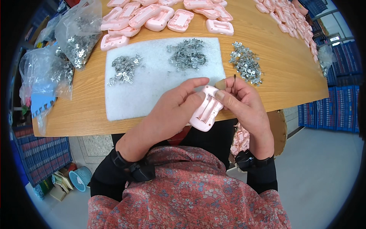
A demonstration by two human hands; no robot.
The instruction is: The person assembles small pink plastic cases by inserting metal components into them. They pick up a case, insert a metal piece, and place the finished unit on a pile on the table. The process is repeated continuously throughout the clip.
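My left hand (pixel 179 105) is closed on a pale pink plastic casing (pixel 204 119), its thumb lying along the near side. A long open battery compartment faces up in the casing, which is tilted above the table's front edge. At the casing's upper right edge, my right hand (pixel 244 103) presses with its thumb. A thin dark metal tool (pixel 235 84) stands up between that hand's fingers; its lower end is hidden. One fingertip there wears a tan cover (pixel 220 84). Beyond the hands, small metal contact pieces lie in two piles (pixel 187 55) (pixel 125 68) on a white foam pad (pixel 152 95).
Another pile of metal pieces (pixel 246 64) lies on the wooden table (pixel 289 76) right of the pad. Pink casings (pixel 152 17) are heaped at the back, more (pixel 289 23) at far right. Plastic bags of metal parts (pixel 78 38) stand left. A box of pink parts (pixel 241 139) sits below the edge.
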